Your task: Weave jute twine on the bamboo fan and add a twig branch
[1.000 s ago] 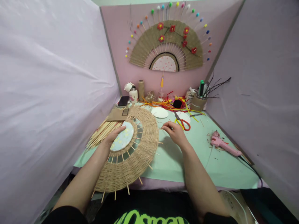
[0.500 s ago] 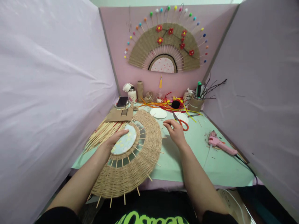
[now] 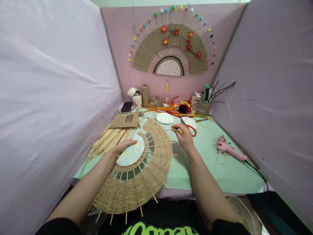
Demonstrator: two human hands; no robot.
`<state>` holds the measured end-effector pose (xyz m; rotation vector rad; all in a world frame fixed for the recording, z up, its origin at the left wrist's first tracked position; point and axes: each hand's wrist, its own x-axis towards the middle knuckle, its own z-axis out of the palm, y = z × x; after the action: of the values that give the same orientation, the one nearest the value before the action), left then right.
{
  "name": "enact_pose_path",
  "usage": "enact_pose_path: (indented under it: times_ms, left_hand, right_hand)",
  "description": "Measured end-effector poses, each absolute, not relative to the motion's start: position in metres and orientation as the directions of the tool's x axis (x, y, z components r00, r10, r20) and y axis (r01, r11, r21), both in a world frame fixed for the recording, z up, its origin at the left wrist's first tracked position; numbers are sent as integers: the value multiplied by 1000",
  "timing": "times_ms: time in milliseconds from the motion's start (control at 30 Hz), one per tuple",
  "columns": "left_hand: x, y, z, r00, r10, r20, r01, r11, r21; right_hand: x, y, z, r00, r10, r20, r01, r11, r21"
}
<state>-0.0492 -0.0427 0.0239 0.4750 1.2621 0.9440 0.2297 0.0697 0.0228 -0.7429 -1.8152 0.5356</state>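
Observation:
A woven twine fan on thin wooden sticks is tilted over the table's front edge, its stick ends poking out around the rim. My left hand grips its pale blue, yellow-spotted half-round centre, thumb on top and the other fingers hidden beneath. Just right of the fan's upper edge, my right hand is closed in a pinch on what looks like a thin strand of twine. Close beyond that hand lie scissors with orange-red handles, partly over a white disc.
A bundle of sticks lies left under a piece of cardboard. A pink glue gun with a cord lies at right. Pipe cleaners, a bottle and a can of twigs line the back. A finished fan hangs above.
The fan has turned slightly and shifted a little down and right with my left hand. My right hand stays pinched in nearly the same spot. The view has shifted slightly.

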Motion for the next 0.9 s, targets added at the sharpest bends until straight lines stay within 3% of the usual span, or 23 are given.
enact_pose_path:
  times_ms: [500, 733, 900]
  left_hand:
    - [-57, -44, 15, 71, 872, -484, -360, 475, 803]
    - [-62, -49, 17, 88, 921, -380, -430, 379, 819]
    - [-62, -49, 17, 73, 926, -371, -452, 362, 815]
  right_hand:
    - [211, 71, 29, -319, 856, 407, 186, 478, -859]
    - [189, 89, 77, -587, 707, 395, 154, 576, -803]
    - [171, 124, 110, -662, 664, 347, 168, 583, -795]
